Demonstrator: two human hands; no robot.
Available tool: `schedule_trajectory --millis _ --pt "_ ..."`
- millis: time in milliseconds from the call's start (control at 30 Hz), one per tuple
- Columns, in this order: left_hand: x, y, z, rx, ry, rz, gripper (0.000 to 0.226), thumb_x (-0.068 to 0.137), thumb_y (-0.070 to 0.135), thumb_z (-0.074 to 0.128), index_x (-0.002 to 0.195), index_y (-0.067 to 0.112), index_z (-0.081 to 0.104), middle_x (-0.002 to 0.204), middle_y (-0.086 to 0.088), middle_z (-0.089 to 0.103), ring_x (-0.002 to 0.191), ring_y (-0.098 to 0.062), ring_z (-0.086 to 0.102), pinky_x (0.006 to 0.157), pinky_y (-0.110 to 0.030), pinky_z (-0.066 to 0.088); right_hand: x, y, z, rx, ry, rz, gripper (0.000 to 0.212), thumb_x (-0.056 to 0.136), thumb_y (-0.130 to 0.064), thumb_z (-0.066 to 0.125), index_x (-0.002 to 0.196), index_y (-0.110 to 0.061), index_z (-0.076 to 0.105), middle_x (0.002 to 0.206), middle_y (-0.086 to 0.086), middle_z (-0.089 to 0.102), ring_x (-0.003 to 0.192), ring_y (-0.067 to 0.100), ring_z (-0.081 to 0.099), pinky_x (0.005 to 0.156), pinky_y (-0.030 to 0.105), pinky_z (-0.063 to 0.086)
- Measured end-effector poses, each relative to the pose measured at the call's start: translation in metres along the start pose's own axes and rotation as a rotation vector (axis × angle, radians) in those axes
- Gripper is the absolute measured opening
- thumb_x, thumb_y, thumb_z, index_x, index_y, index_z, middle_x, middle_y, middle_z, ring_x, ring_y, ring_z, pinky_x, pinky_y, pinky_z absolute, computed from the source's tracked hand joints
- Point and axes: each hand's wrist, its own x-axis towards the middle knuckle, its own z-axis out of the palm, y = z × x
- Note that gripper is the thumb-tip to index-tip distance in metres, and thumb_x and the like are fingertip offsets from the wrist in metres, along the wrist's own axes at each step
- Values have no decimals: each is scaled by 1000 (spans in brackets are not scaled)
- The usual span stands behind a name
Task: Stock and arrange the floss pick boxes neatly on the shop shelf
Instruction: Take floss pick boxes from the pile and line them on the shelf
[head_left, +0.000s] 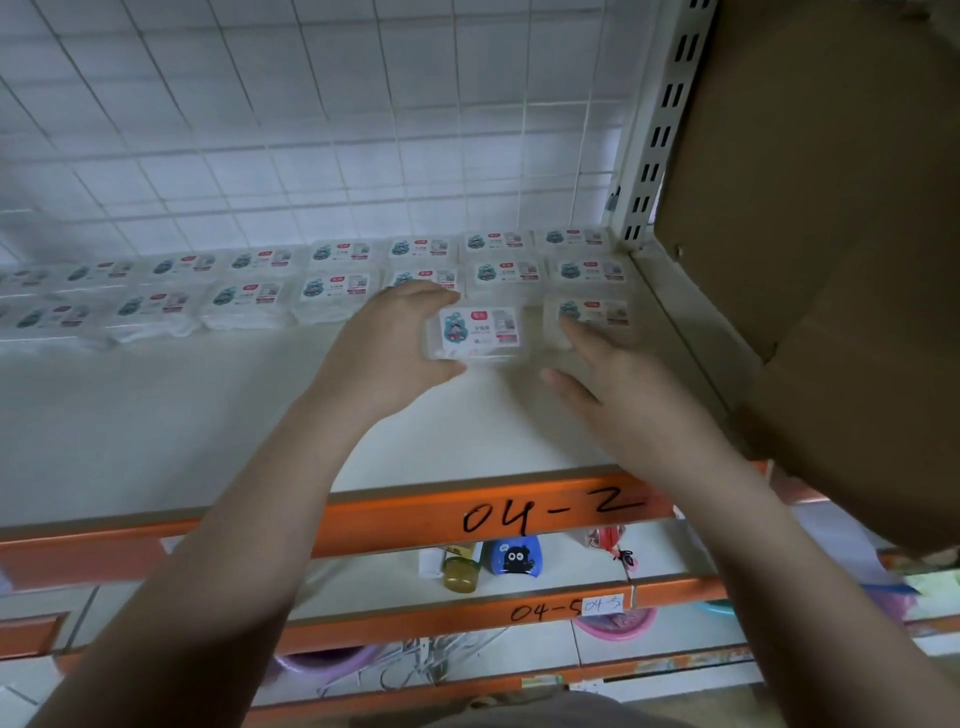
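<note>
A clear floss pick box (479, 332) with a white and red label is gripped by my left hand (395, 343), fingers on its far edge and thumb under its near edge, just above the white shelf (208, 426). My right hand (597, 379) is beside it on the right, fingers straight, the fingertips touching another box (592, 314) at the right end of the front row. Two rows of the same boxes (343, 270) run along the back of the shelf against the wire grid.
A large cardboard box (831, 234) stands at the right, beside the shelf upright (649, 156). The shelf's orange front edge (415, 514) is marked 04-2. Lower shelves hold a jar (460, 574), a blue item (514, 558) and pink basins.
</note>
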Motion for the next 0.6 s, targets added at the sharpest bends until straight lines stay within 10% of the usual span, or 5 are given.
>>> schedule_trajectory --millis 600 --pt "26 17 18 146 -73 -21 45 87 23 62 130 23 52 135 2 52 125 -23 46 100 -35 39 -63 35 44 -300 517 -281 43 96 -36 36 97 -14 72 103 4 71 98 21 66 79 34 51"
